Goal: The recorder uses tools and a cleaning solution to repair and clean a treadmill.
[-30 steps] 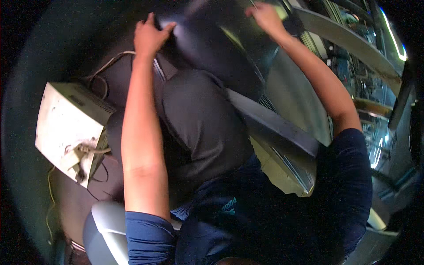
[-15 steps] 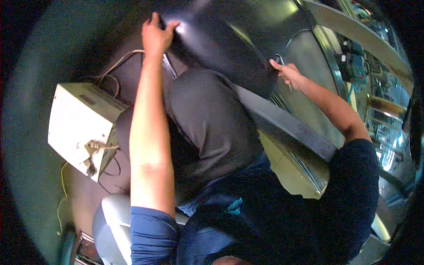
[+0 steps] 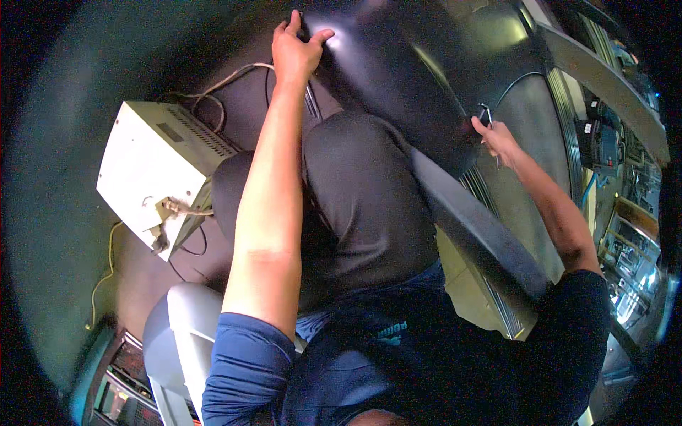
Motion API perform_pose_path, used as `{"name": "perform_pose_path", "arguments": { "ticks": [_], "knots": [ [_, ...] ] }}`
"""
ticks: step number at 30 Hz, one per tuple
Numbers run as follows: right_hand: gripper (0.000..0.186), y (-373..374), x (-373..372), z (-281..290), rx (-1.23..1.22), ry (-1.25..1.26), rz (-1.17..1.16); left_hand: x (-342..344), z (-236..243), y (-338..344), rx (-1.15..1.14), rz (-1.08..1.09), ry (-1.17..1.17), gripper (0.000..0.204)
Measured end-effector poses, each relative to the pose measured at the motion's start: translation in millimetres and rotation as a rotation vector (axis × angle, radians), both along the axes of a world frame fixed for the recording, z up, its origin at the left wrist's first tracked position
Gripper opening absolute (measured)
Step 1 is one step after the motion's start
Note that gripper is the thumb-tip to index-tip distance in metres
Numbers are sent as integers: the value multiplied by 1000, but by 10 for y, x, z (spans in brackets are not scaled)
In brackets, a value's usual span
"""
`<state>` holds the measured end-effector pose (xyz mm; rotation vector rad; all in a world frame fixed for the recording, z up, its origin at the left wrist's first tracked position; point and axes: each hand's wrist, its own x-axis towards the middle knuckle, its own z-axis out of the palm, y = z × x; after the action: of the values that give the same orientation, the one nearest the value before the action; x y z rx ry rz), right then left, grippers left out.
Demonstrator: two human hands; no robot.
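Observation:
My left hand (image 3: 295, 53) rests on a glossy black curved panel (image 3: 383, 74) at the top, near its left edge, with thumb and fingers apart. Further right and lower, my right hand (image 3: 501, 142) grips a thin bent metal tool (image 3: 486, 108), perhaps a hex key, beside the panel's right edge. Whether the tool's tip touches anything is unclear. Below the panel is my bent leg (image 3: 355, 184) in dark trousers.
A white metal box (image 3: 145, 153) with vents and cables sits at the left. A grey and white object (image 3: 188, 341) is at the lower left. A long dark beam (image 3: 483, 227) runs beside my leg. Machinery (image 3: 625, 263) lines the far right.
My right hand has moved down from the top of the panel to its right edge, tool in it. My left hand stays on the panel; the whole view has shifted rightward.

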<state>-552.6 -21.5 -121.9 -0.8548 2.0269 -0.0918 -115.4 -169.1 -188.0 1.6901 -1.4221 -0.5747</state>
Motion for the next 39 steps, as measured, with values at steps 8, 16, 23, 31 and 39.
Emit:
{"name": "perform_pose_path", "arguments": {
  "ticks": [8,16,23,31,39],
  "knots": [
    [60,67,-26,-59,-55,96,114,57,-43,-25,21,-49,-20,92],
    [67,70,35,60,-61,200,258,92,68,66,22,-91,-174,91],
    [50,-424,15,716,-281,455,951,151,-60,-35,-205,-177,-419,80],
    [28,-332,755,1930,-378,-85,1103,369,208,-72,-49,-270,-589,82],
    [11,389,455,1480,-477,-313,1019,303,203,-118,44,-256,-595,81]
  ]
}}
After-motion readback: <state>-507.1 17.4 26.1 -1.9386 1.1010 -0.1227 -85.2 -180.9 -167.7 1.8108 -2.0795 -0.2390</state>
